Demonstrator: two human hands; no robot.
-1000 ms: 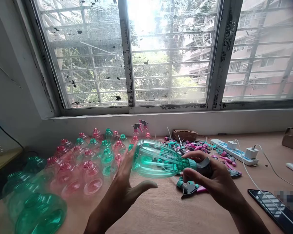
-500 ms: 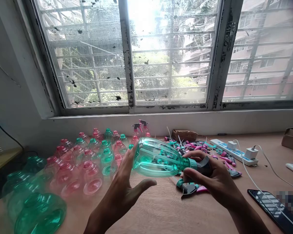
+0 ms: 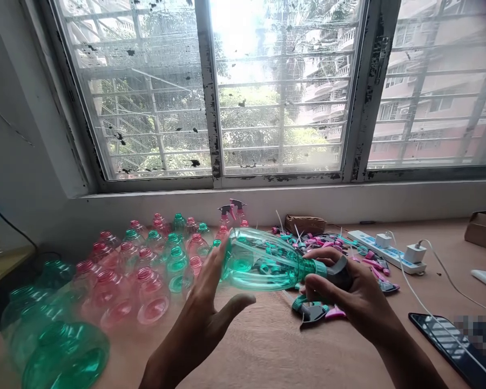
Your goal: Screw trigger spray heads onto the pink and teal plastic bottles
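A clear green spray bottle (image 3: pixel 263 262) lies sideways in the air in front of me, its base to the left. My right hand (image 3: pixel 360 302) is closed around the neck end, with thumb and fingers at the teal collar and the dark trigger head (image 3: pixel 341 274). Against the base rests my left hand (image 3: pixel 206 308), its fingers stretched out flat and the thumb held away from the bottle. A pale dip tube shows through the plastic. Below the collar, a loose grey and teal trigger head (image 3: pixel 311 313) lies on the table.
Several open pink bottles (image 3: pixel 152 302) and green bottles (image 3: pixel 67 356) stand to the left. Pink and teal sprayer heads (image 3: pixel 375 265) are heaped behind my right hand. A power strip (image 3: pixel 400 256), a cable and a phone (image 3: pixel 441 340) occupy the right. Capped sprayers (image 3: pixel 238 208) stand near the window.
The bottle and both hands hold nearly the same pose. My left thumb has shifted slightly left and up; the view has moved a little.
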